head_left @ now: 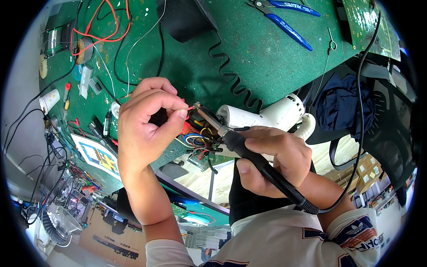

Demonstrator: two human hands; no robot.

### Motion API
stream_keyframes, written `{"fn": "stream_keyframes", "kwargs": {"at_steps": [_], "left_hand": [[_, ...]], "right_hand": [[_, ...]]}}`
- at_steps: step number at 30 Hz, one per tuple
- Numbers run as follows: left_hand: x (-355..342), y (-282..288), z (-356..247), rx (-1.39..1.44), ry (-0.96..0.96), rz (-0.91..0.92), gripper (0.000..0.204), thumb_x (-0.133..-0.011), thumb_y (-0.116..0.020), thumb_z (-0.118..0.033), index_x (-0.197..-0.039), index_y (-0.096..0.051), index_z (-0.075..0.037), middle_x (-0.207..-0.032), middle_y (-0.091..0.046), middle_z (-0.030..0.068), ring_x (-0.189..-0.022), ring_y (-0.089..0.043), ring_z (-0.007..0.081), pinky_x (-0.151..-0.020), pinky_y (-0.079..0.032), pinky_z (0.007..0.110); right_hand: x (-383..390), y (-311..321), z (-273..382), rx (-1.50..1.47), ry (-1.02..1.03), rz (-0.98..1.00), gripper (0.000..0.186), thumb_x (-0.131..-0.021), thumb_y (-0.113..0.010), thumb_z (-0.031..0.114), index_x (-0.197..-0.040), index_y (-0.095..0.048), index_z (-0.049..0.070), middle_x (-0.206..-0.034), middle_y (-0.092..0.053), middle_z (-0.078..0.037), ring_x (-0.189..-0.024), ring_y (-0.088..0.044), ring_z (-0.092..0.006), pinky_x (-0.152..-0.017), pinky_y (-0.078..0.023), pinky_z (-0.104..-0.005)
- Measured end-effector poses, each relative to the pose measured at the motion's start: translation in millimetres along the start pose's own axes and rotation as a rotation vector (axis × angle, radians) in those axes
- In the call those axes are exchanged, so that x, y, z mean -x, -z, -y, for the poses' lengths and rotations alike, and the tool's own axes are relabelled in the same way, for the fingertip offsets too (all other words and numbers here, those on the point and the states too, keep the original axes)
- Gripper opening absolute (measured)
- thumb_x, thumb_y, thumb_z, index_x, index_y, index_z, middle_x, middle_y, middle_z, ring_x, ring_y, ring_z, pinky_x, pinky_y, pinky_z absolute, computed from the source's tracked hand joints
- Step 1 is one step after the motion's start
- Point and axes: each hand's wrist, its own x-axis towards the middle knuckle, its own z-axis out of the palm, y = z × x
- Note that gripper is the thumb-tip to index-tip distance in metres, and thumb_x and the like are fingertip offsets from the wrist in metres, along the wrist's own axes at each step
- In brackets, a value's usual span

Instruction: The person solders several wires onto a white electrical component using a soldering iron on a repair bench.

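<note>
My left hand [149, 115] is closed in a pinch on a thin red wire [191, 107] whose end points to the right. In my right hand [280, 155] is a soldering iron [253, 155] with a black handle, gripped like a pen. Its metal tip meets or nearly meets the wire's end; I cannot tell whether they touch. Below the tip hangs a bundle of coloured wires [198, 138], next to a white tubular housing [249, 116]. Part of the bundle is hidden behind my left hand and the iron.
Blue-handled cutters [289, 31] lie at the far right of the green bench [275, 66]. A black coiled cord [227, 66] runs from a black device [187, 20]. The iron's cable [359, 111] arcs along the right. A paper cup [50, 101] and a solder spool [84, 51] stand left.
</note>
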Motion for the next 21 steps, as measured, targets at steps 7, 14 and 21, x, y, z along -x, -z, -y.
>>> {"fn": "stream_keyframes", "kwargs": {"at_steps": [7,14,21], "left_hand": [[0.3,0.1,1.2,-0.003,-0.007,0.001,0.010,-0.073,-0.072,0.003,-0.080,-0.066,-0.001,-0.078,-0.063,0.0049,-0.097,-0.059,0.0215,-0.076,-0.044,0.030],[-1.7,-1.1,1.1,-0.023,-0.047,-0.037,0.013,-0.070,-0.073,0.004,-0.080,-0.069,-0.004,-0.074,-0.067,0.0043,-0.090,-0.065,0.0220,-0.068,-0.049,0.031],[-1.2,-1.8,0.5,-0.008,0.000,-0.033,0.013,-0.071,-0.072,0.005,-0.079,-0.068,-0.004,-0.072,-0.065,0.0040,-0.089,-0.065,0.0208,-0.064,-0.048,0.030]], "right_hand": [[1.8,-0.4,-0.5,0.049,0.018,-0.015,0.028,-0.067,-0.079,0.006,-0.089,-0.063,-0.003,-0.079,-0.068,-0.016,-0.066,-0.071,-0.0295,-0.061,-0.058,-0.0346],[1.0,2.8,1.4,0.062,-0.023,-0.014,0.026,-0.069,-0.076,0.005,-0.089,-0.063,-0.003,-0.078,-0.068,-0.016,-0.063,-0.070,-0.0290,-0.058,-0.058,-0.0340],[-0.2,1.4,-1.1,0.044,0.009,-0.031,0.024,-0.069,-0.075,0.007,-0.086,-0.063,-0.003,-0.076,-0.067,-0.016,-0.062,-0.069,-0.0294,-0.057,-0.057,-0.0346]]}}
